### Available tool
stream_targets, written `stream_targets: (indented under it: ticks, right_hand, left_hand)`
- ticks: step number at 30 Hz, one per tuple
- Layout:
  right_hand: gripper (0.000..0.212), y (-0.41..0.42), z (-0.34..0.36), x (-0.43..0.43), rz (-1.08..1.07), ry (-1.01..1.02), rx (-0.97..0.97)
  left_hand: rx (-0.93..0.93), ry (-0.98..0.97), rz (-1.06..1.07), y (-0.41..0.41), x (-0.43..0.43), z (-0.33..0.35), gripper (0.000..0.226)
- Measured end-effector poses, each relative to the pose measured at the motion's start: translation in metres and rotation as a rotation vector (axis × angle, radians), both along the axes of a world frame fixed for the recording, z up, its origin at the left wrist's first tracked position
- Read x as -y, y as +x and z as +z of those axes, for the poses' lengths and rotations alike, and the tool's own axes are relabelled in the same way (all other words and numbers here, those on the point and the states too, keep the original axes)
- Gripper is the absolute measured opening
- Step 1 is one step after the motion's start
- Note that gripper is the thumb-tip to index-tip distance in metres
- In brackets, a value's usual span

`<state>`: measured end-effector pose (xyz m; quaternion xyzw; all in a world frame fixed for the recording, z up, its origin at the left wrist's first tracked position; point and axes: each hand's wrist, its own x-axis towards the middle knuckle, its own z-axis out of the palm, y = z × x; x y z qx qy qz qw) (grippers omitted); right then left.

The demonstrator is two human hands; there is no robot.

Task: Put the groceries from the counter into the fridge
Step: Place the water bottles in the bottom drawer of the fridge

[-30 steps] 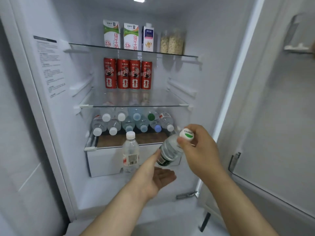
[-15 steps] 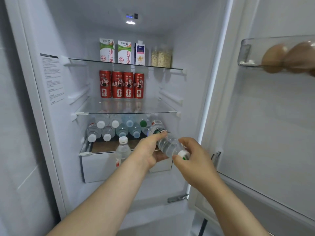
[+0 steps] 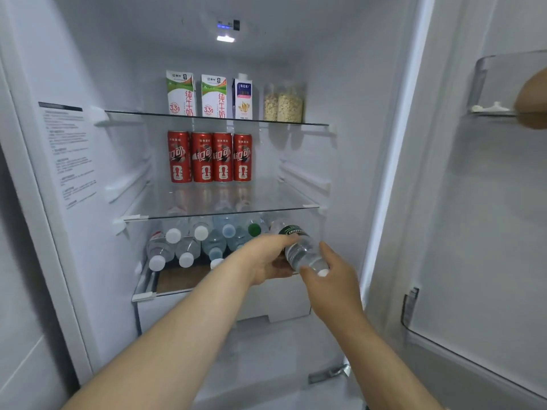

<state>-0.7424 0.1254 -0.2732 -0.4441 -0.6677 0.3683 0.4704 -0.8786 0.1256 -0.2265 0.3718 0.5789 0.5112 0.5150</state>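
We hold the water bottle on its side, base inward, just right of the stacked bottles under the lower glass shelf | left hand grip curled round its body | right hand grip pinching its white-capped end

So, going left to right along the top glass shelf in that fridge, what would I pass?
Green-and-white milk carton → matching second milk carton → blue-and-white carton → clear jars of pale flakes, nearest the fridge's right wall.
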Motion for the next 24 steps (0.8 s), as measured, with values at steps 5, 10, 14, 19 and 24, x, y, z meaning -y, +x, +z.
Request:
stream_targets:
  ticks: [5,10,14,19,24]
  right_hand:
    - [0.056,-0.026,-0.01,-0.043,-0.09,0.03,-0.029]
    - [0.044,-0.049,-0.019,-0.07,-0.093,0.049,-0.022]
    - [0.043,-0.065,-0.024,-0.089,-0.062,0.082,0.01]
    - [0.053,-0.081,-0.023,-0.118,0.009,0.085,0.073]
    - [0.037,-0.09,-0.025,-0.145,0.064,0.121,0.169]
  left_hand:
    - [-0.968,0.146,0.053,-0.046,-0.005,0.004,0.019]
    - [-1.431,0.103,0.049,-0.095,-0.031,-0.023,0.038]
    - [-1.544,0.022,0.038,-0.125,-0.061,-0.032,0.064]
    - [-1.551,-0.055,0.004,-0.138,-0.076,-0.033,0.065]
    - [-1.627,-0.023,0.022,-0.149,-0.083,-0.043,0.064]
